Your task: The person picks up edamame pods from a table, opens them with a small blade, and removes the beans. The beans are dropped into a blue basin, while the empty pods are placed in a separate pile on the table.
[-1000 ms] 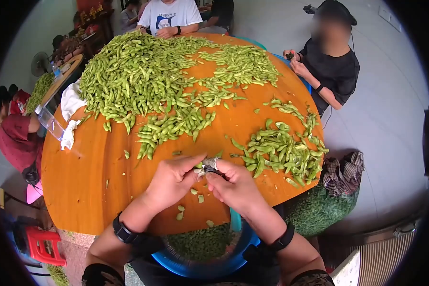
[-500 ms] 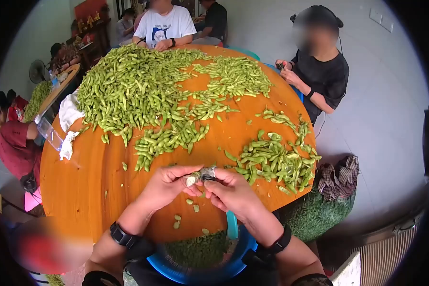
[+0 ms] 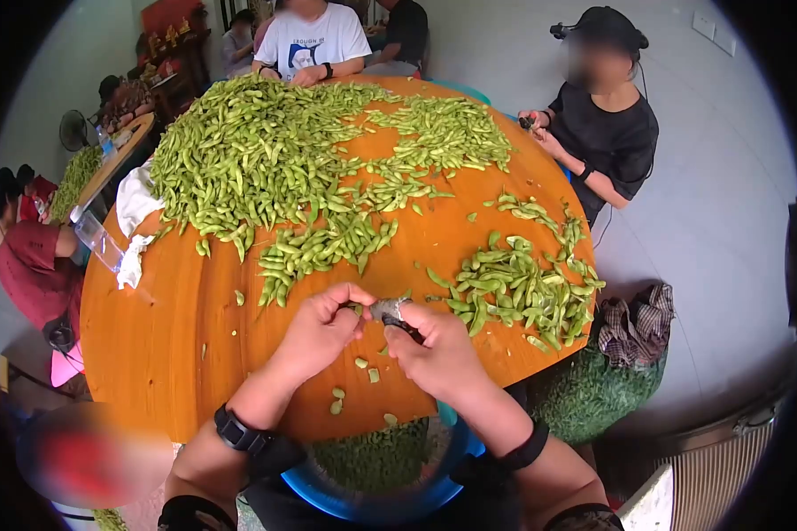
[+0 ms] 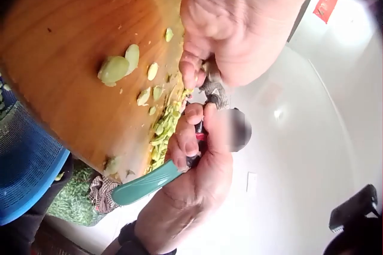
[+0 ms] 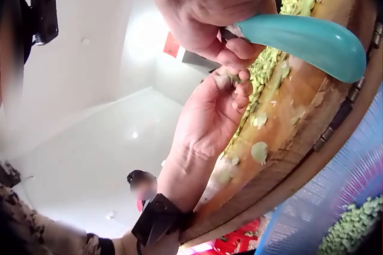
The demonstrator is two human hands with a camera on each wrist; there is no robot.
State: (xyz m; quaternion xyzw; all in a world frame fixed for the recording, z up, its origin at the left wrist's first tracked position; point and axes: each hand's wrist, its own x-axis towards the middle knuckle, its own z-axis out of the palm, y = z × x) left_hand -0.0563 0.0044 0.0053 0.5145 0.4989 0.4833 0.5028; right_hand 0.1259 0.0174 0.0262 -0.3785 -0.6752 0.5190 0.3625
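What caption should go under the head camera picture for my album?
Left hand pinches a pod while right hand grips a teal-handled tool, over an orange table heaped with green pods.

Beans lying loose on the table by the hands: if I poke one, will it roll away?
The loose beans look tiny, so they are probably light and easy to flick across the smooth table. They seem flattish, not round, so they would likely slide or wobble, not roll. Some look split, so pinching hard might break them.
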